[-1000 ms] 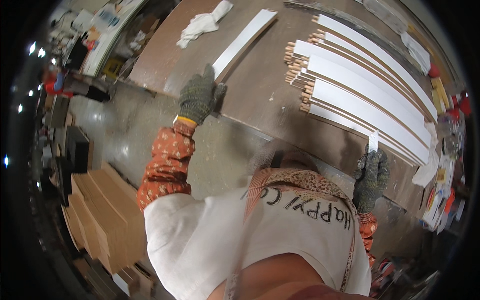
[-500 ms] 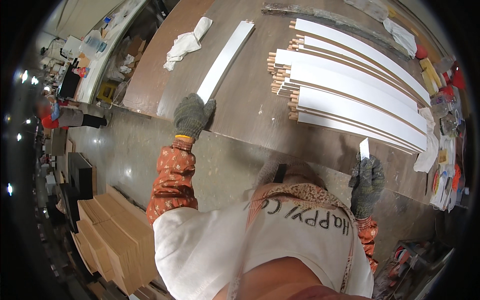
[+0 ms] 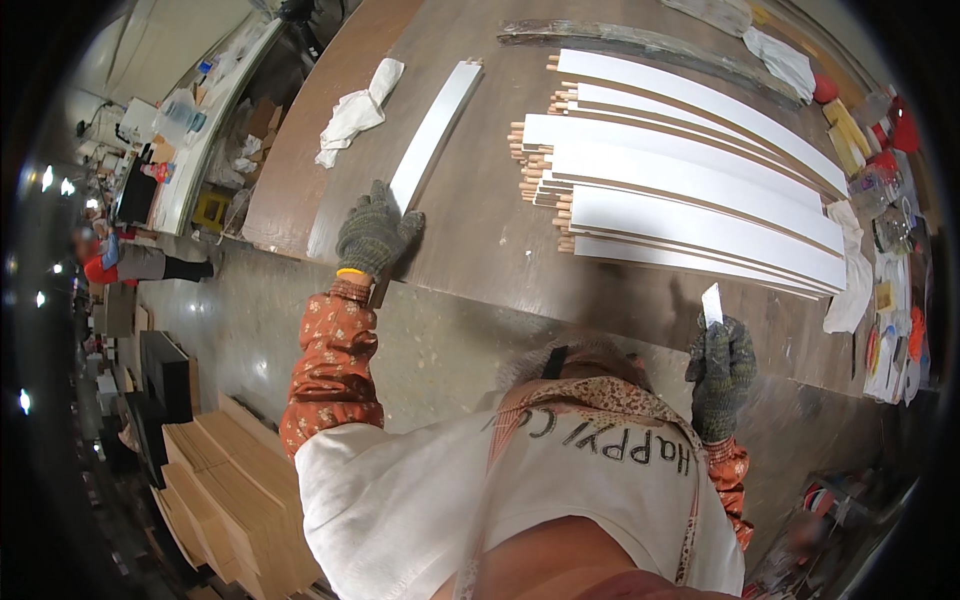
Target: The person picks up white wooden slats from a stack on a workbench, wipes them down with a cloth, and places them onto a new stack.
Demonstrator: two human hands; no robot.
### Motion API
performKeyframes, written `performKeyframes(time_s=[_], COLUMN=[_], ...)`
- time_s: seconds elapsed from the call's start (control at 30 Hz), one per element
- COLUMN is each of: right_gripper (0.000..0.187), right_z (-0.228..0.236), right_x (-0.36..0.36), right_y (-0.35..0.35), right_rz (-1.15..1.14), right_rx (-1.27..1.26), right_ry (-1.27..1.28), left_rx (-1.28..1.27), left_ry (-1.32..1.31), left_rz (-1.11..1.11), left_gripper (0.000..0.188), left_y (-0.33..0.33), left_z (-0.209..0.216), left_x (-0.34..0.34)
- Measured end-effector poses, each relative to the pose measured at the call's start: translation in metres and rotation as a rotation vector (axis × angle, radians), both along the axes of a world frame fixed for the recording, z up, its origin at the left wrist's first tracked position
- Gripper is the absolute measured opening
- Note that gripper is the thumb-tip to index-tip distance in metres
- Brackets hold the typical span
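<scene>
Hands well apart, both in grey-green knit gloves (image 3: 362, 248). Left hand (image 3: 375, 235) lies over the near part of a single long white board (image 3: 437, 130), thumb out to its right. Whether your fingers grip the board or merely rest on it, cannot tell; the glove hides the contact. From that hand the board runs away from you over the brown worktop (image 3: 480, 235), slanting a little rightward, with small wooden pegs (image 3: 474, 62) at its far end. Right hand (image 3: 722, 378) is closed on a flat scraper (image 3: 712, 303), its pale tip sticking out past your fingers and pointing away from you. You have it by the worktop's front edge, tip apart from the boards beyond.

Ahead of your right hand: stacked white boards (image 3: 690, 165), brown edges showing, layered unevenly, wooden dowels (image 3: 516, 140) projecting from the ends on your left hand's side. Beyond your left hand, left of its board: a crumpled white rag (image 3: 360, 112). Past the stack, far from both hands: a dark worn bar (image 3: 640, 48). Ahead and right of your right hand, just beside the board ends: a rumpled white cloth (image 3: 848, 270). Behind and left of your left hand: stacked brown cardboard (image 3: 235, 490). Far off to that hand's left: a co-worker (image 3: 125, 262).
</scene>
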State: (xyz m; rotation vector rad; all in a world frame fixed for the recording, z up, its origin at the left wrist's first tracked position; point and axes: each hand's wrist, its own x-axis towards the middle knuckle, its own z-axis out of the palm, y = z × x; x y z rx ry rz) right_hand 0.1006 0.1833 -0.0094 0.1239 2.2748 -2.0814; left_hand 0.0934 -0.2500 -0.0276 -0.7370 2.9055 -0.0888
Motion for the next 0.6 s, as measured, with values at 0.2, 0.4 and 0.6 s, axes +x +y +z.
performKeyframes(time_s=[0.2, 0.4, 0.6], right_gripper=[0.02, 0.019, 0.018], right_z=[-0.018, -0.021, -0.022], right_x=[-0.001, -0.008, -0.016], right_y=[0.016, 0.036, 0.061], right_rz=[0.03, -0.011, -0.059], right_rx=[0.211, 0.18, 0.028], right_ry=[0.265, 0.199, 0.123], left_rx=[0.085, 0.007, 0.063], left_ry=[-0.04, 0.064, 0.055], left_rz=[0.039, 0.016, 0.138], left_gripper=[0.052, 0.054, 0.051], left_y=[0.01, -0.002, 0.023], left_z=[0.001, -0.016, -0.002], left_x=[-0.017, -0.019, -0.029])
